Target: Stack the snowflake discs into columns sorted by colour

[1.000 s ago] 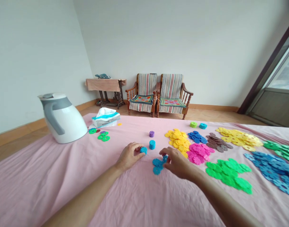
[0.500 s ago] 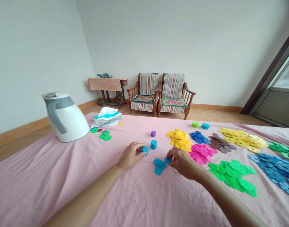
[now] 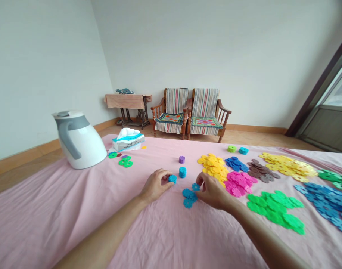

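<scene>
Blue stack of flower-shaped plastic discs (image 3: 172,179) sits between thumb and fingers of the left hand (image 3: 155,187); the right hand (image 3: 213,192), fingertips narrowed, pinches a single blue disc (image 3: 195,186). Left of those fingertips lies a loose blue cluster (image 3: 189,198); beyond both stands a round blue column (image 3: 182,172).

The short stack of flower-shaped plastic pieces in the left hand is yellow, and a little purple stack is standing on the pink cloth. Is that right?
Not quite. The short stack of flower-shaped plastic pieces in the left hand is blue, not yellow, as the head view shows. A little purple stack is standing on the pink cloth.
</scene>
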Demonstrator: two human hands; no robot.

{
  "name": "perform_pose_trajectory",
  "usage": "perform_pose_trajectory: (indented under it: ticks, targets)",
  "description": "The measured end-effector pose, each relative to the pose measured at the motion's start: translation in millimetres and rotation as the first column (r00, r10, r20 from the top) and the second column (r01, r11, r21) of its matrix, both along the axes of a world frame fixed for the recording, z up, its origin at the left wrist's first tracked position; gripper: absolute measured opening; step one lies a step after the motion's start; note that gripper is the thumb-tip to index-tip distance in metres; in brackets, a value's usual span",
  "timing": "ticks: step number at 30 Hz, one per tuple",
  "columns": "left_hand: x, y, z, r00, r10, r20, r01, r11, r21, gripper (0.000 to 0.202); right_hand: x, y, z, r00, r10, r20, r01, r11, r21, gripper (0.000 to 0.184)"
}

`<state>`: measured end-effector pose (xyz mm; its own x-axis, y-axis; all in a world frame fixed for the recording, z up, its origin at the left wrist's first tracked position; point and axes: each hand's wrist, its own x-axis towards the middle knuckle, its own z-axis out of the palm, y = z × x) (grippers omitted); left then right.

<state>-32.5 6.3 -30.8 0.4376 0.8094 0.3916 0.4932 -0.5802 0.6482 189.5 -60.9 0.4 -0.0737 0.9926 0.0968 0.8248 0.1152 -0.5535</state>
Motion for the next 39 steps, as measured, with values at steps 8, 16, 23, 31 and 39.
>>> perform_pose_trajectory:
  ticks: [8,16,23,31,39]
  targets:
    - [-2.9,-0.1,-1.5,0.998,0.051,0.022,-0.05,0.999,-0.002,0.021,-56.6,21.7,-1.4,0.996,0.012,-0.089,0.008,0.975,0.223,0.02]
    - [-4.9,0.2,-1.8,0.999,0.047,-0.005,-0.047,0.999,0.013,0.01,-76.4,31.2,-11.5,0.995,-0.037,-0.088,0.054,0.977,0.206,0.015]
    - [-7.1,-3.0,3.5,0.997,0.054,-0.052,-0.052,0.998,0.034,0.015,-66.3,21.0,-2.5,0.997,-0.028,-0.076,0.047,0.964,0.262,0.012]
    - [-14.0,-12.2,11.7,0.988,0.065,-0.14,-0.054,0.995,0.081,0.014,-60.6,3.0,-9.2,0.995,-0.026,0.094,0.014,0.993,0.12,0.031]
    - [-10.9,-14.1,12.1,0.975,0.075,-0.208,-0.052,0.992,0.116,0.01,-65.8,5.3,-11.0,0.985,-0.016,0.172,-0.001,0.995,0.098,0.029]
